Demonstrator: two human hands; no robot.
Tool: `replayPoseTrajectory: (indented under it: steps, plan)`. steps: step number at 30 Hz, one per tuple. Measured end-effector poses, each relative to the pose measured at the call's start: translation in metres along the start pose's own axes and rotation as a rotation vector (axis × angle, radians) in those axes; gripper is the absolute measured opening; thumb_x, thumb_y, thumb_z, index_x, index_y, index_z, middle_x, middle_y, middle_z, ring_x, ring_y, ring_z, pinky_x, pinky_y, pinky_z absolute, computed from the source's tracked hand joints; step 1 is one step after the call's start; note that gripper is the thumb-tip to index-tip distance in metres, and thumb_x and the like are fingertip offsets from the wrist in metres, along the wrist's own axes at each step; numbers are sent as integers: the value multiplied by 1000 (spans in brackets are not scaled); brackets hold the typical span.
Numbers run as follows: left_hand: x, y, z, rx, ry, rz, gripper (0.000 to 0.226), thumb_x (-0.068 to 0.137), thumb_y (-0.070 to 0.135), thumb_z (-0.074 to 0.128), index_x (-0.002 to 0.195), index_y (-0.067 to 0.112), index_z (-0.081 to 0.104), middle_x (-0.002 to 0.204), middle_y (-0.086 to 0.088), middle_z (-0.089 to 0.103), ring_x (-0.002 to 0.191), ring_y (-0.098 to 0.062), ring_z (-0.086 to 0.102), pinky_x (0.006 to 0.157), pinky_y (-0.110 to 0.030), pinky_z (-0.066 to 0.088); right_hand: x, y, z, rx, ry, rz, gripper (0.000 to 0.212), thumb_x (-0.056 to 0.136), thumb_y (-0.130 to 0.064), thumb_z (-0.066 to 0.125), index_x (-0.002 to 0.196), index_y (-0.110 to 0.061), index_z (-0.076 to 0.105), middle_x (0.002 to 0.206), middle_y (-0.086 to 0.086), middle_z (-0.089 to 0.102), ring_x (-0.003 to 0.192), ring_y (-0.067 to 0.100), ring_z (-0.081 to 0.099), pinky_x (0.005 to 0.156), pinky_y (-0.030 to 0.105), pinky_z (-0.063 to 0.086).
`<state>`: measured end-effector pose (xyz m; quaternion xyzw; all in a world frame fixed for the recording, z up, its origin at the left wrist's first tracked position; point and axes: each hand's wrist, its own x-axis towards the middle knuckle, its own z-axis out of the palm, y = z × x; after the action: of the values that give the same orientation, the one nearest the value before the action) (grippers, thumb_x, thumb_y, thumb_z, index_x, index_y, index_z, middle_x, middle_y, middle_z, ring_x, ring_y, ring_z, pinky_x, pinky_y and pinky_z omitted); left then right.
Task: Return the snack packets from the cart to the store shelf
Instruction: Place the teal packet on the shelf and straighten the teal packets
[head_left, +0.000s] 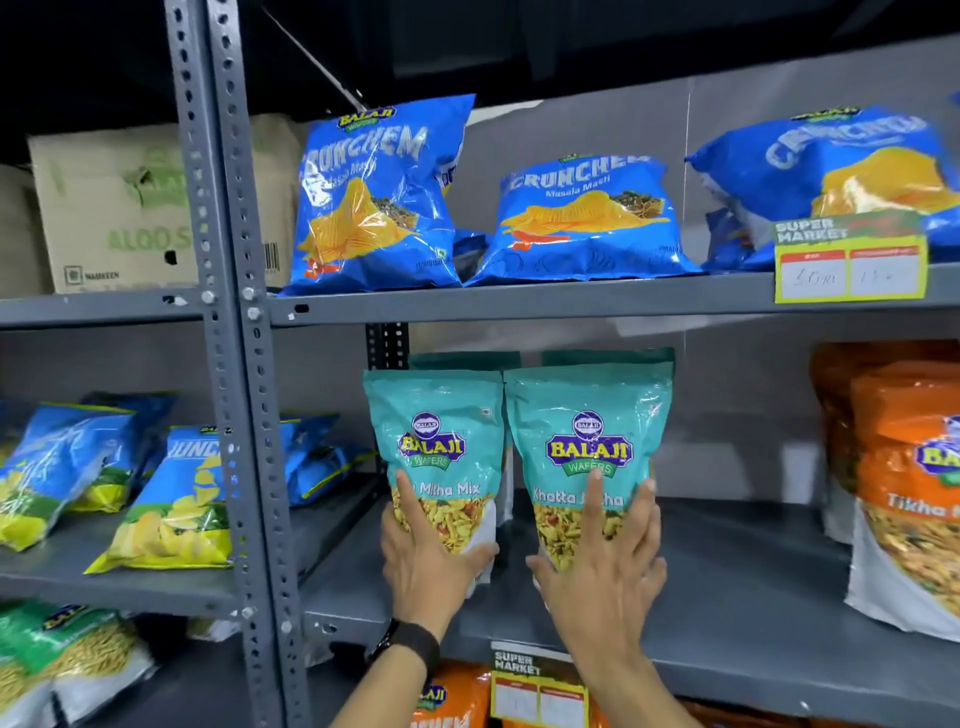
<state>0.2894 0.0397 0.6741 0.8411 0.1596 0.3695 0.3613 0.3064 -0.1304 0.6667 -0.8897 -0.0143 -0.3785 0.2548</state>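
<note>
Snack packets, teal, stand-up pouch type, two at the front: we had one under each hand on the middle shelf (727, 597). Our left hand (431, 561) cupped the lower part of the left packet (436, 441), fingers spread up its face and thumb hooked round the bottom right corner. Our right hand (605, 566) lay flat and wide against the right packet (589, 436), thumb out to the left, not closed round it. Both packets stood upright near the shelf's front edge, side by side and touching or nearly so; further teal packets showed behind them.

Handling, as we judged it: light, soft-walled, glossy film that would slip under a flat palm and crumple if squeezed; loose contents that could crush. Best held low, at the filled base or by both side seams, not by the thin top seal.

Surroundings: grey upright post (244, 415) to the left, well clear. Orange packets (909, 499) to the right, with bare shelf between. Blue crisp bags (582, 218) on the shelf above, overhanging slightly. A yellow price tag (537, 691) hung at the shelf lip below our right wrist. Nothing blocked the packets from being pushed back; the cart was not in view.
</note>
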Motion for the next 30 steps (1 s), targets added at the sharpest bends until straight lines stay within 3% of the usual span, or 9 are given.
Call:
replayPoseTrajectory:
  steps: [3, 6, 12, 22, 25, 28, 30]
  plan:
    - [1, -3, 1, -68, -6, -15, 155, 59, 63, 88, 156, 44, -32, 173, -19, -3, 161, -40, 9, 123, -66, 27, 1, -2, 1, -44, 13, -46, 132, 57, -66, 85, 165, -31, 18, 173, 22, 2, 157, 50, 14, 104, 83, 32]
    - [0, -8, 1, -88, -60, 25, 152, 62, 55, 89, 143, 59, -40, 172, -21, 4, 160, -40, 14, 124, -65, 27, 5, 1, 2, -68, -22, -110, 123, 66, -57, 86, 165, -33, 19, 174, 22, 1, 158, 52, 9, 105, 84, 34]
    - [-1, 0, 8, -51, -101, 3, 150, 66, 52, 89, 155, 47, -30, 167, -21, 11, 153, -45, 26, 119, -60, 37, 7, 15, 2, -34, 13, -101, 112, 76, -38, 85, 165, -33, 18, 174, 20, -1, 159, 47, 10, 111, 73, 40]
    - [-10, 11, 17, 3, -87, 7, 149, 67, 56, 88, 153, 49, -34, 167, -21, 10, 153, -46, 23, 118, -61, 39, 9, 25, 13, -54, 35, -89, 110, 78, -40, 82, 166, -29, 16, 174, 23, 2, 160, 47, 7, 114, 74, 33]
    - [-7, 8, 16, -1, -100, -4, 149, 68, 57, 87, 148, 53, -38, 169, -21, 4, 155, -47, 19, 119, -63, 36, 7, 21, 10, -23, 1, -111, 110, 79, -46, 80, 166, -29, 15, 174, 22, 0, 160, 48, 5, 114, 77, 31]
    - [-18, 21, 25, 25, -118, -48, 149, 68, 68, 82, 156, 36, -33, 172, -23, -15, 160, -46, 2, 125, -64, 22, 10, 42, -5, 47, -8, -185, 109, 82, -67, 67, 166, -36, 5, 175, 16, -12, 161, 45, -4, 119, 76, 21]
    - [-42, 71, 52, -31, -74, 42, 141, 72, 69, 78, 161, 29, -24, 173, -26, -10, 161, -45, 2, 126, -64, 17, 27, 101, -37, 61, 60, -181, 101, 85, -77, 53, 166, -40, 4, 176, 13, -13, 162, 42, -4, 120, 73, 16]
